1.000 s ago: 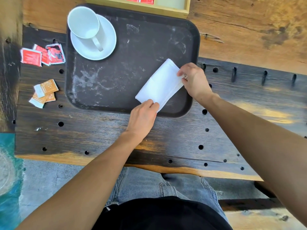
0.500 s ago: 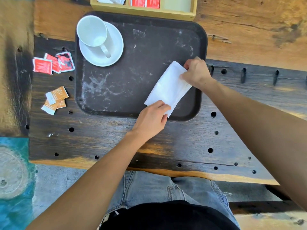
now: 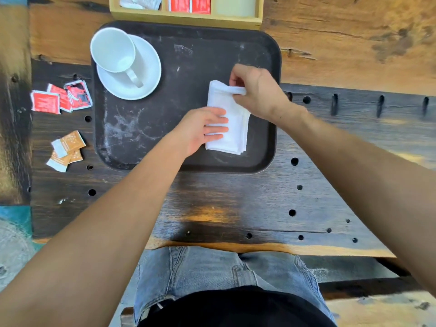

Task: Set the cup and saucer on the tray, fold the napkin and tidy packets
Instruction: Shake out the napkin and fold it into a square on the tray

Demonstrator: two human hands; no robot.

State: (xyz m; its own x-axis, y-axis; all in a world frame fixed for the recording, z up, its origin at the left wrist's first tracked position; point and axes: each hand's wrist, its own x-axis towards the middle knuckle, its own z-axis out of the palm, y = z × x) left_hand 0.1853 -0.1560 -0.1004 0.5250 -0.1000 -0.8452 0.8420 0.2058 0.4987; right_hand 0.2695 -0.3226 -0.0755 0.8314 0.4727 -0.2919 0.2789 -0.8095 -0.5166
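A white cup (image 3: 113,49) stands on a white saucer (image 3: 147,74) in the far left corner of the dark tray (image 3: 184,57). On the tray's right half lies a folded white napkin (image 3: 236,128). My left hand (image 3: 200,129) rests flat on the napkin's left side, fingers stretched out. My right hand (image 3: 257,90) pinches the napkin's far edge between thumb and fingers. Red packets (image 3: 61,97) and orange packets (image 3: 67,147) lie loose on the table left of the tray.
A wooden box (image 3: 186,16) with compartments stands just beyond the tray and holds red and white packets. The dark wooden table (image 3: 212,204) has several round holes and slots. My jeans-clad legs show below the near edge.
The napkin has turned from a slanted position to lie nearly straight, and looks folded shorter. My left hand moved from its near corner onto its left side; my right hand now pinches the far edge.
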